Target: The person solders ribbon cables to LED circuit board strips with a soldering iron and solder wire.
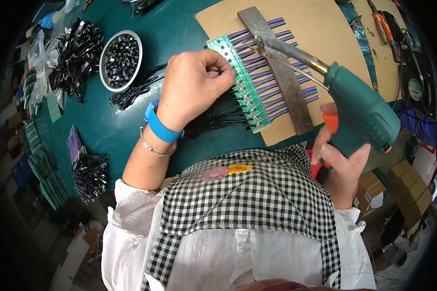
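Note:
My left hand (pixel 192 82) is closed in a pinch at the left edge of a green circuit board panel (pixel 258 116). A bit of black cable (pixel 214 71) shows between its fingers; the cable's end is hidden. In my right hand (pixel 344 167) is a green soldering gun (pixel 366 109) with an orange trigger, its metal barrel pointing up and left over the panel. Multicoloured flat wires (pixel 277 99) run from the panel's right side beneath a flat metal bar (pixel 294 99). Several black cables (pixel 226 116) reach the panel's lower left edge.
A sheet of cardboard (pixel 320 29) lies under the panel on the green table (pixel 167 29). To the left stand a metal bowl (pixel 102 68) of small black parts and a heap of black cables (pixel 75 56). Nearer lies a purple-and-black wire bundle (pixel 88 169). Hand tools (pixel 382 26) are at far right.

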`<state>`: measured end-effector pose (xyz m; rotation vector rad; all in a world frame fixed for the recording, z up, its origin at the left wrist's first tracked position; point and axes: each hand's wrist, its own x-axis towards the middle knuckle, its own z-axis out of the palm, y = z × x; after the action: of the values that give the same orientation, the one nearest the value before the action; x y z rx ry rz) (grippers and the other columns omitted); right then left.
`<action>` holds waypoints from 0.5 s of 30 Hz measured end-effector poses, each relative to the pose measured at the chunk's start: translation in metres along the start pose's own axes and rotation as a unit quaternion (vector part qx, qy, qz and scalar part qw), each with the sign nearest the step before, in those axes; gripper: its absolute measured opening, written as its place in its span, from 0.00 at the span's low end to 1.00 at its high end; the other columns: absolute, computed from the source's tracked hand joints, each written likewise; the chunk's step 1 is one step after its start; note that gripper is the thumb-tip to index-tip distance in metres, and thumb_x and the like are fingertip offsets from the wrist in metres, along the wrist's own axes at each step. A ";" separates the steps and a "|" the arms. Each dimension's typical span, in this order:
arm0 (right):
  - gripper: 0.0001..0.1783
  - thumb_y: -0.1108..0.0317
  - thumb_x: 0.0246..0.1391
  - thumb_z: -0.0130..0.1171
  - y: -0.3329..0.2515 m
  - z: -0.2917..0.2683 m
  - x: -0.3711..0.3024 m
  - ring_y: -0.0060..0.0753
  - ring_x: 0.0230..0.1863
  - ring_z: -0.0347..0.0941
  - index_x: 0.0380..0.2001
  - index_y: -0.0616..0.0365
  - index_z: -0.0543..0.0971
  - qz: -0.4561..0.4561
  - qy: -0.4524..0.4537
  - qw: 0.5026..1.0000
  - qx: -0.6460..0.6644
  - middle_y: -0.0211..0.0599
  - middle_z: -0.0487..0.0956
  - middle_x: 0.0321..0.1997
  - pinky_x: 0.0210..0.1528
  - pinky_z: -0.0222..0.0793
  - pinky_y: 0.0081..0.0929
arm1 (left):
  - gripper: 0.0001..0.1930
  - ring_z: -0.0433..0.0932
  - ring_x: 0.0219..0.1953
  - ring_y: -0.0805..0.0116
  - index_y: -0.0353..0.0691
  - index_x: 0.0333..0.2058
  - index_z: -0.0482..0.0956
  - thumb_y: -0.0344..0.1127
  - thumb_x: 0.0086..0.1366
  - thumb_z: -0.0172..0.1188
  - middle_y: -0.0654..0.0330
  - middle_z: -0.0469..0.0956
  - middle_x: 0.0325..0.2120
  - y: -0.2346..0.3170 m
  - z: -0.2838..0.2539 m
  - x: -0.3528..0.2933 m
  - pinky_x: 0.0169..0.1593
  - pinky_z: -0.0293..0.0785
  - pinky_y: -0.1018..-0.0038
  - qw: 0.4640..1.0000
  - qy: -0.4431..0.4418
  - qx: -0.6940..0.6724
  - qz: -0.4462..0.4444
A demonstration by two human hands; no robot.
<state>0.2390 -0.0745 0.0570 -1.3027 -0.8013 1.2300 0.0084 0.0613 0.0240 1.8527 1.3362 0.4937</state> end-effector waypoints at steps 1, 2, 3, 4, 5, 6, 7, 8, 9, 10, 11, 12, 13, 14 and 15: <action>0.34 0.73 0.43 0.64 0.002 -0.006 -0.003 0.27 0.17 0.68 0.52 0.78 0.63 0.002 -0.001 1.000 0.000 0.53 0.74 0.38 0.17 0.66 0.20 | 0.07 0.61 0.18 0.86 0.32 0.25 0.80 0.30 0.53 0.65 0.70 0.69 0.13 0.001 -0.001 0.002 0.22 0.59 0.83 1.000 -0.001 0.000 -0.002; 0.34 0.72 0.42 0.64 0.003 -0.011 -0.006 0.27 0.17 0.68 0.51 0.79 0.64 0.010 -0.014 1.000 -0.004 0.53 0.73 0.39 0.17 0.66 0.21 | 0.07 0.61 0.18 0.86 0.31 0.25 0.80 0.30 0.53 0.65 0.70 0.69 0.13 0.001 -0.001 0.003 0.22 0.59 0.83 1.000 -0.001 0.006 -0.001; 0.34 0.72 0.42 0.65 0.004 -0.019 -0.008 0.27 0.16 0.68 0.50 0.79 0.64 0.017 -0.028 0.999 -0.008 0.53 0.73 0.40 0.17 0.66 0.21 | 0.07 0.61 0.18 0.86 0.31 0.25 0.80 0.30 0.53 0.65 0.70 0.69 0.13 0.002 -0.002 0.004 0.22 0.59 0.83 1.000 -0.002 0.013 0.001; 0.34 0.84 0.43 0.61 0.006 -0.031 -0.009 0.30 0.26 0.72 0.56 0.74 0.63 0.015 -0.088 0.996 0.029 0.61 0.71 0.53 0.23 0.72 0.21 | 0.07 0.61 0.18 0.86 0.31 0.25 0.80 0.30 0.53 0.65 0.70 0.69 0.13 0.003 -0.002 0.005 0.22 0.59 0.83 1.000 -0.003 0.013 0.000; 0.34 0.84 0.43 0.61 0.008 -0.036 -0.010 0.30 0.26 0.72 0.56 0.74 0.63 0.017 -0.088 0.996 0.029 0.61 0.71 0.53 0.23 0.72 0.21 | 0.06 0.61 0.18 0.86 0.31 0.25 0.80 0.29 0.53 0.65 0.70 0.69 0.13 0.003 -0.003 0.006 0.22 0.59 0.84 1.000 -0.009 0.013 -0.006; 0.33 0.85 0.43 0.61 0.008 -0.038 -0.010 0.30 0.26 0.72 0.55 0.74 0.64 0.016 -0.107 0.994 0.021 0.61 0.71 0.53 0.23 0.72 0.21 | 0.06 0.61 0.18 0.86 0.31 0.25 0.80 0.29 0.53 0.65 0.70 0.70 0.13 0.004 -0.003 0.007 0.22 0.60 0.84 1.000 -0.015 0.014 -0.011; 0.32 0.85 0.43 0.60 0.009 -0.040 -0.011 0.30 0.26 0.73 0.54 0.74 0.65 0.014 -0.124 0.992 0.014 0.60 0.71 0.53 0.23 0.73 0.21 | 0.06 0.61 0.18 0.86 0.31 0.25 0.80 0.29 0.53 0.65 0.70 0.70 0.13 0.005 -0.003 0.008 0.22 0.60 0.84 1.000 -0.018 0.014 -0.011; 0.32 0.85 0.43 0.60 0.009 -0.038 -0.013 0.30 0.26 0.73 0.54 0.74 0.65 0.015 -0.121 0.992 0.016 0.60 0.71 0.53 0.23 0.73 0.21 | 0.06 0.61 0.18 0.86 0.31 0.25 0.80 0.29 0.52 0.64 0.70 0.70 0.13 0.005 -0.003 0.010 0.22 0.60 0.84 1.000 -0.029 0.009 -0.003; 0.30 0.79 0.43 0.63 0.009 -0.033 -0.015 0.28 0.22 0.71 0.51 0.76 0.66 0.025 -0.084 0.996 0.005 0.56 0.71 0.47 0.20 0.70 0.20 | 0.05 0.62 0.18 0.86 0.31 0.24 0.80 0.28 0.52 0.64 0.69 0.71 0.14 0.006 -0.003 0.012 0.22 0.60 0.84 0.999 -0.040 0.004 0.005; 0.29 0.73 0.44 0.65 0.010 -0.027 -0.015 0.26 0.17 0.69 0.47 0.78 0.66 0.037 -0.052 0.998 -0.008 0.51 0.71 0.41 0.17 0.67 0.20 | 0.05 0.62 0.18 0.86 0.31 0.24 0.80 0.28 0.52 0.64 0.69 0.71 0.14 0.004 -0.004 0.011 0.22 0.60 0.84 0.999 -0.039 0.002 0.003; 0.29 0.73 0.44 0.65 0.011 -0.026 -0.014 0.26 0.17 0.69 0.47 0.78 0.66 0.038 -0.054 0.998 -0.010 0.51 0.71 0.41 0.17 0.67 0.20 | 0.05 0.62 0.18 0.86 0.31 0.24 0.80 0.28 0.52 0.63 0.69 0.71 0.14 0.002 -0.004 0.010 0.22 0.60 0.84 0.999 -0.037 0.007 0.003; 0.29 0.74 0.44 0.65 0.011 -0.024 -0.014 0.26 0.18 0.69 0.47 0.77 0.66 0.045 -0.064 0.997 -0.015 0.50 0.71 0.41 0.17 0.67 0.20 | 0.05 0.62 0.18 0.86 0.31 0.24 0.80 0.28 0.52 0.63 0.69 0.72 0.14 0.001 -0.005 0.009 0.23 0.61 0.84 0.999 -0.036 0.012 0.003; 0.28 0.74 0.43 0.65 0.010 -0.025 -0.012 0.26 0.18 0.70 0.47 0.76 0.66 0.053 -0.071 0.996 -0.017 0.49 0.71 0.40 0.17 0.68 0.20 | 0.05 0.62 0.18 0.86 0.31 0.24 0.80 0.28 0.52 0.63 0.69 0.72 0.14 0.002 -0.005 0.010 0.23 0.61 0.84 0.999 -0.037 0.012 0.003; 0.28 0.74 0.43 0.65 0.009 -0.022 -0.012 0.26 0.18 0.70 0.47 0.76 0.66 0.054 -0.070 0.996 -0.016 0.49 0.71 0.40 0.17 0.68 0.20 | 0.05 0.69 0.18 0.79 0.33 0.23 0.80 0.29 0.49 0.63 0.63 0.74 0.14 0.003 -0.005 0.011 0.24 0.66 0.80 0.999 -0.034 0.012 -0.007; 0.28 0.74 0.44 0.65 0.008 -0.017 -0.011 0.26 0.18 0.70 0.47 0.75 0.66 0.047 -0.060 0.997 -0.015 0.48 0.71 0.39 0.18 0.68 0.20 | 0.05 0.75 0.17 0.72 0.35 0.22 0.81 0.31 0.46 0.63 0.57 0.76 0.14 0.003 -0.005 0.012 0.26 0.72 0.76 0.999 -0.031 0.012 -0.018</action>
<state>0.2513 -0.0903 0.0488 -1.3130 -0.8558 1.3864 0.0116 0.0737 0.0281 1.8458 1.3357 0.3996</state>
